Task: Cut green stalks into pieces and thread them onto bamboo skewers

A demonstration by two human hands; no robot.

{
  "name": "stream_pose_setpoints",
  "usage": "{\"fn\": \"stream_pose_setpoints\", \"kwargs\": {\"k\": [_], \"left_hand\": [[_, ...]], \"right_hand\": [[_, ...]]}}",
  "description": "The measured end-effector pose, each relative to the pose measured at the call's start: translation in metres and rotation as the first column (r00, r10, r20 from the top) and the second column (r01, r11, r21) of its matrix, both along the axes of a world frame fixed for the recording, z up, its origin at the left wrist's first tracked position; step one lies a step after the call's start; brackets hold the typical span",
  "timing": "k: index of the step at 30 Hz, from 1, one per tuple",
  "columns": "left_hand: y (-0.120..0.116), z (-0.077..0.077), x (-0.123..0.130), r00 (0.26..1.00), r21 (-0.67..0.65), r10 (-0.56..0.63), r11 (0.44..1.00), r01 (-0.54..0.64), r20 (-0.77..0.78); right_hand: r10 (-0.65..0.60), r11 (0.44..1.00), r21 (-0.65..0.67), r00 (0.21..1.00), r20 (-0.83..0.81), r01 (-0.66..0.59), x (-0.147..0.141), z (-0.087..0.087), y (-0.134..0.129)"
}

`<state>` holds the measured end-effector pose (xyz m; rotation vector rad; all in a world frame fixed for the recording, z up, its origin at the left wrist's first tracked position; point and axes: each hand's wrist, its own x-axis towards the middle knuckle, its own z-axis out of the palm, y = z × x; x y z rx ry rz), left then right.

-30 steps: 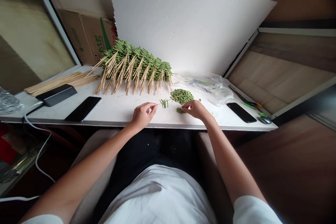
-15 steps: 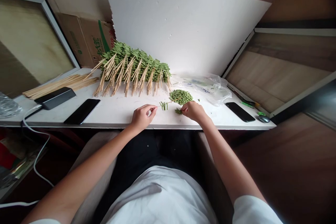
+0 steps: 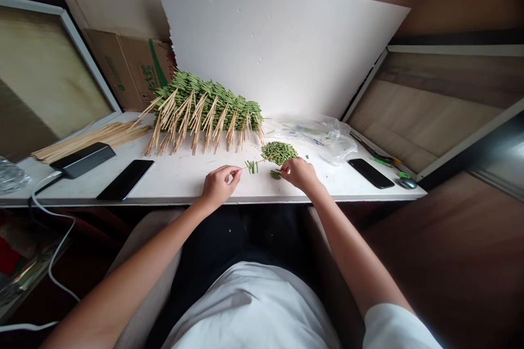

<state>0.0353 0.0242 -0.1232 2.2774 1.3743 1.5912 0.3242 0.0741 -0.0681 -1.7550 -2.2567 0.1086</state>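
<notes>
My left hand [image 3: 221, 182] pinches one end of a thin wooden skewer near the table's front edge. Several short green bean pieces [image 3: 251, 167] are threaded on that skewer, which points to the right. My right hand [image 3: 298, 173] is closed beside a few loose green pieces [image 3: 275, 174]; what lies between its fingertips is too small to name. Just behind it is a heap of cut green pieces [image 3: 279, 151]. A large stack of filled skewers [image 3: 213, 101] lies further back, its bare stick ends toward me.
Bare skewers [image 3: 94, 135], a black box with a cable [image 3: 83, 160] and a phone [image 3: 125, 180] lie at left. Clear plastic bags [image 3: 327, 139], another phone [image 3: 370, 173] and a mouse-like object [image 3: 408, 182] are at right. A white board [image 3: 270, 43] stands behind.
The whole view has shifted slightly. Both hands stay in nearly the same place over the table, and the pieces on the skewer look much the same.
</notes>
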Motion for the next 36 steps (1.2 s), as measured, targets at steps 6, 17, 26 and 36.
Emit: {"fn": "stream_pose_setpoints", "kwargs": {"k": [6,17,26,36], "left_hand": [[0.0,0.002,-0.001,0.998,-0.012,-0.003,1.0,0.003,0.056],[-0.001,0.004,0.001,0.996,-0.002,-0.018,1.0,0.019,0.084],[-0.001,0.004,0.001,0.996,0.005,-0.013,1.0,0.013,0.086],[-0.001,0.006,0.001,0.998,0.015,-0.01,1.0,0.009,0.069]], "right_hand": [[0.156,0.965,-0.044,0.701,-0.696,-0.259,0.006,0.002,0.007],[-0.058,0.942,-0.101,0.141,-0.988,-0.319,-0.012,0.005,0.001],[-0.074,0.947,-0.095,0.078,-0.994,-0.307,-0.015,0.001,0.004],[-0.086,0.957,-0.115,0.121,-0.989,-0.265,-0.016,-0.001,0.003]]}}
